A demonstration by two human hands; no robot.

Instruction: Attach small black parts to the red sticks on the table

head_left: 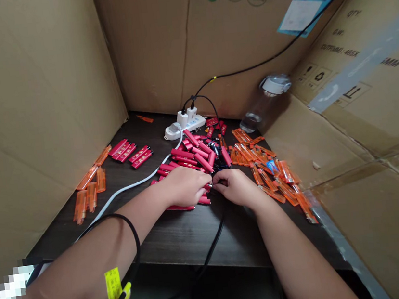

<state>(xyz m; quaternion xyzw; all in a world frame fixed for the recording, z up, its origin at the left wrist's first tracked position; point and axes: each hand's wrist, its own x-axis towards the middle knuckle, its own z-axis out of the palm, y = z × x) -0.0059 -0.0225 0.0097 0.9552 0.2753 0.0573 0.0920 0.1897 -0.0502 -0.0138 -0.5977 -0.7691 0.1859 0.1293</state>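
Note:
My left hand (185, 186) rests at the front of a heap of red lighters (193, 157), and a red lighter end (208, 186) shows from its fingers. My right hand (235, 187) meets it from the other side, fingers curled near small black parts (216, 150). What those fingers pinch is hidden. To the right of my right hand lies a loose spread of orange lighters (265, 170). A black cable (213, 237) runs from under my hands toward the table's front edge.
Several orange lighters (88, 194) and red lighters (129, 151) lie at the left on a dark wood table (181, 239). A white power strip (184, 127) with plugs stands behind. A clear bottle (264, 103) leans at the right. Cardboard walls (32, 92) surround the table.

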